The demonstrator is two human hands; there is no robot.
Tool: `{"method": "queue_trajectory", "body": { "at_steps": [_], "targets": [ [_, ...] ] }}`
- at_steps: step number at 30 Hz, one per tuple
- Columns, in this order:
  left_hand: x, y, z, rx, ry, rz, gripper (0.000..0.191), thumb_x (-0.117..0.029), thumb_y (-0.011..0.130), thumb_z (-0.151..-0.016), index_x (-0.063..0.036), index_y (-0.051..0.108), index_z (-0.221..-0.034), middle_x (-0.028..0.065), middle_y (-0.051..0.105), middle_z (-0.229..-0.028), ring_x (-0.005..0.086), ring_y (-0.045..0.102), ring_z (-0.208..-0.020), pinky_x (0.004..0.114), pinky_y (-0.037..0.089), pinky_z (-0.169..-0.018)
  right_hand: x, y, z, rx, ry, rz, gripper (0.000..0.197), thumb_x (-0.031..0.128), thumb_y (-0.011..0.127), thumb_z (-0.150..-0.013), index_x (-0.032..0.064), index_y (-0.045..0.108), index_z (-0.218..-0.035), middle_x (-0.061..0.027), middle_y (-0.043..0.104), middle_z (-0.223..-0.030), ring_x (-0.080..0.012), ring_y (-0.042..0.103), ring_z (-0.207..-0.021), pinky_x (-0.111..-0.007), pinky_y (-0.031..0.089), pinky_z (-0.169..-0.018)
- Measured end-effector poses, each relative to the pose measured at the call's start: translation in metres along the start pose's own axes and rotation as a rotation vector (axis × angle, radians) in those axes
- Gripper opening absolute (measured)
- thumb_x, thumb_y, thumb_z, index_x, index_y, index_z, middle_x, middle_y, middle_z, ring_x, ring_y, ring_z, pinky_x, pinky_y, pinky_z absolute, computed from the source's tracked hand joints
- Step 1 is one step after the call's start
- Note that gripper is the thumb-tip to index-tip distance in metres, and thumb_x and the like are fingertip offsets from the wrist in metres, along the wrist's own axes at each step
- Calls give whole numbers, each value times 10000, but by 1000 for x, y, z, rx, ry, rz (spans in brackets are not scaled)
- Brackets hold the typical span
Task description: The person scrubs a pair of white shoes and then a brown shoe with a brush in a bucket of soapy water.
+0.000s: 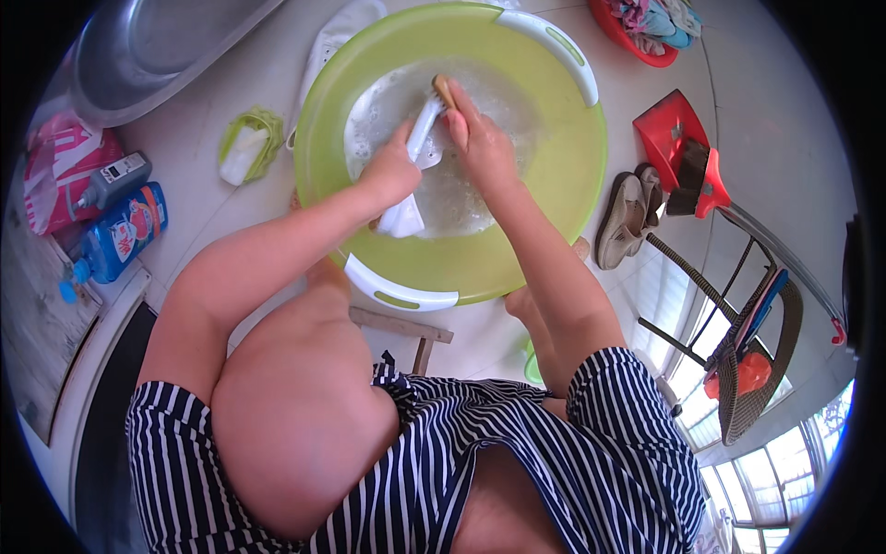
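Observation:
Over a round lime-green plastic basin (564, 173), my left hand (391, 173) grips a white article (402, 219). It could be a shoe or a piece of cloth; my fingers hide much of it. A narrow part of it rises past my thumb to the brush. In my right hand (488, 151) is a small wooden-backed scrubbing brush (441, 88), its pale bristles against that upper end. Cloudy, sudsy water (457, 197) lies in the basin beneath both hands.
Left of the basin are a white shoe (325, 45), soap in a green dish (243, 154), a blue detergent bottle (124, 232) and a metal tub (173, 79). On the right are a red dustpan (668, 128), a broom (713, 183), beige shoes (618, 221) and a chair (754, 388).

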State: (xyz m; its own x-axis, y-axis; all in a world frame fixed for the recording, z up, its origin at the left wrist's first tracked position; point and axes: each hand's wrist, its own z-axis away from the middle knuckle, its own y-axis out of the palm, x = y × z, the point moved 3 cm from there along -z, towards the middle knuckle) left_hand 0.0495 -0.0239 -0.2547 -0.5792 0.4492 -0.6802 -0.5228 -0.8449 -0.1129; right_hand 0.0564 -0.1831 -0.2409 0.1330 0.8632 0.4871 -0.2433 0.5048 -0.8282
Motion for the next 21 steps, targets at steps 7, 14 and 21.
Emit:
{"method": "queue_trajectory", "body": {
  "at_steps": [7, 14, 21],
  "targets": [
    [5, 6, -9, 271, -494, 815, 418, -19, 532, -878, 10, 501, -1293, 163, 618, -1161, 303, 652, -977, 483, 535, -848, -16, 40, -30, -91, 306, -23, 454, 395, 372, -1021, 313, 350, -1466, -225, 675, -979, -422, 652, -895, -503, 499, -764],
    [21, 1, -3, 73, -461, 758, 291, -60, 513, -949, -6, 540, -1233, 154, 631, -1095, 285, 656, -947, 471, 553, -821, 34, 7, 33, 162, -1, -182, 443, 424, 393, -1013, 282, 455, -1428, -197, 684, -1000, -412, 649, -907, -466, 505, -797],
    [-24, 7, 2, 213, -167, 572, 354, 22, 539, -894, 12, 528, -1247, 129, 634, -1095, 215, 649, -953, 343, 540, -827, -4, -1, 0, -37, 200, -146, 456, 428, 430, -996, 233, 490, -1404, -219, 673, -801, -411, 651, -737, -484, 513, -695]
  ]
}}
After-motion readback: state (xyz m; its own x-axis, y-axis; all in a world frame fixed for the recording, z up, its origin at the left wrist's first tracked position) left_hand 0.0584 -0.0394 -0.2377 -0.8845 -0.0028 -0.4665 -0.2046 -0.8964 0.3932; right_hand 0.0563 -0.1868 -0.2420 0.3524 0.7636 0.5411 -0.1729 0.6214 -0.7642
